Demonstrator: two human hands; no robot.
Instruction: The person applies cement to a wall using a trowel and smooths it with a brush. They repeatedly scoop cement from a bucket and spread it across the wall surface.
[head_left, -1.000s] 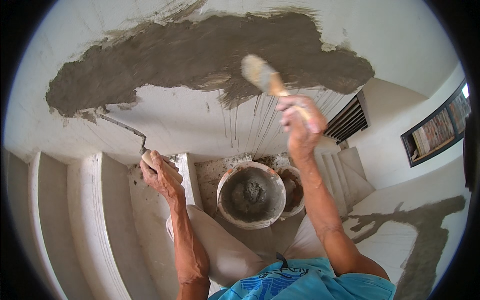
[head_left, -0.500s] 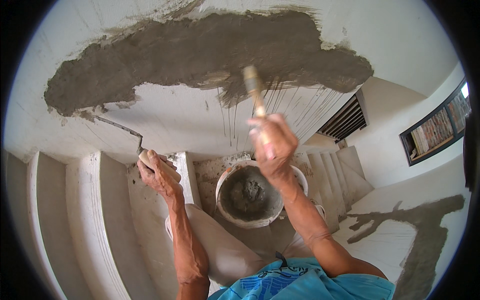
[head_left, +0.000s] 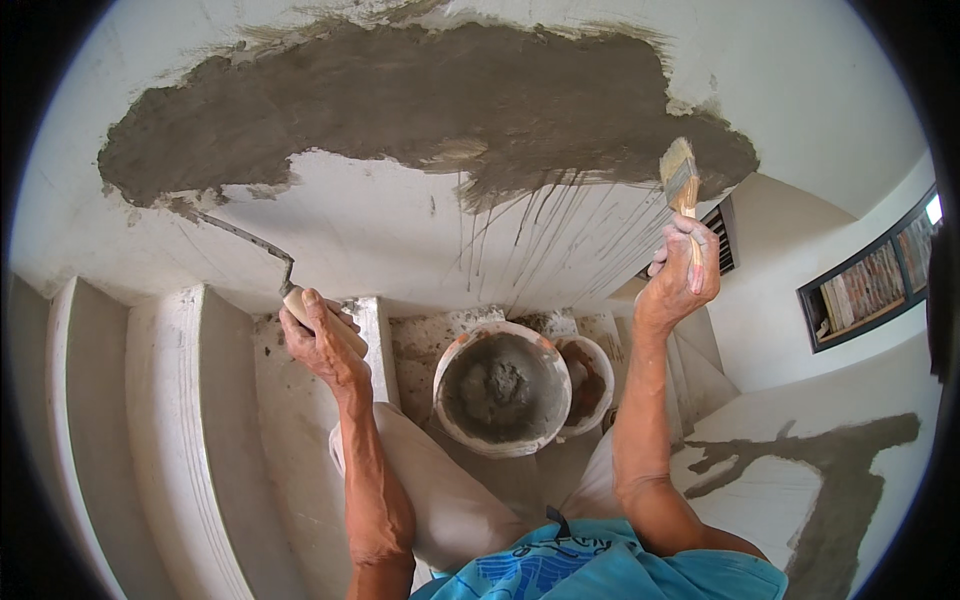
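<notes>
My left hand (head_left: 328,342) is closed round the wooden handle of a trowel (head_left: 247,237), whose thin blade, seen nearly edge-on, points up and left toward the lower edge of the grey mortar patch (head_left: 400,95). Raised at the right, my right hand (head_left: 682,268) grips a flat paintbrush (head_left: 681,178) with pale bristles upward. The bristles overlap the right end of the patch; whether they touch it I cannot tell. Grey drips run down the white wall (head_left: 380,225) below the patch. Between my arms stands a bucket (head_left: 503,388) holding wet grey mortar.
A smaller white bucket (head_left: 586,385) stands just right of the mortar bucket. Stairs (head_left: 165,400) fill the left side, and more steps drop away at the right. A dark-framed window (head_left: 870,280) and another grey-smeared wall area (head_left: 845,470) lie on the right.
My right hand has swept the paintbrush rightward along the patch, from its middle to its right end, uncovering the smaller bucket. The left hand with the trowel has barely moved.
</notes>
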